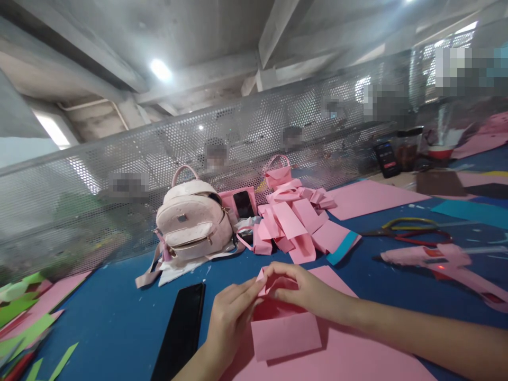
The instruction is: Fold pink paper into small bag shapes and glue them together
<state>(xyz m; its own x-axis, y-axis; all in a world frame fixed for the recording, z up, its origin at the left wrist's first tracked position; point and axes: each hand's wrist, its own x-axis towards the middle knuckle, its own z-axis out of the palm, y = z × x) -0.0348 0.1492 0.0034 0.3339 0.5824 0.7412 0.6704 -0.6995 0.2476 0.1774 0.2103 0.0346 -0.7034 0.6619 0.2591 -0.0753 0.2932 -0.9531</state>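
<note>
A small pink paper box (286, 338) with an open top stands on a pink sheet (349, 349) in front of me. My left hand (232, 309) is closed on the box's far left corner, fingers pressed to the paper. My right hand (304, 288) reaches over the top and pinches the far wall, with its thumb inside the box. The near wall faces me, upright and untouched. Part of the far side is hidden behind my fingers.
A black phone (180, 333) lies left of my left hand. Behind are a white backpack (194, 217) and a pile of pink paper pieces (291, 222). At right lie scissors (416, 230) and a pink glue gun (440, 256). Green paper scraps (27, 338) lie far left. A perforated metal screen (238, 127) stands behind.
</note>
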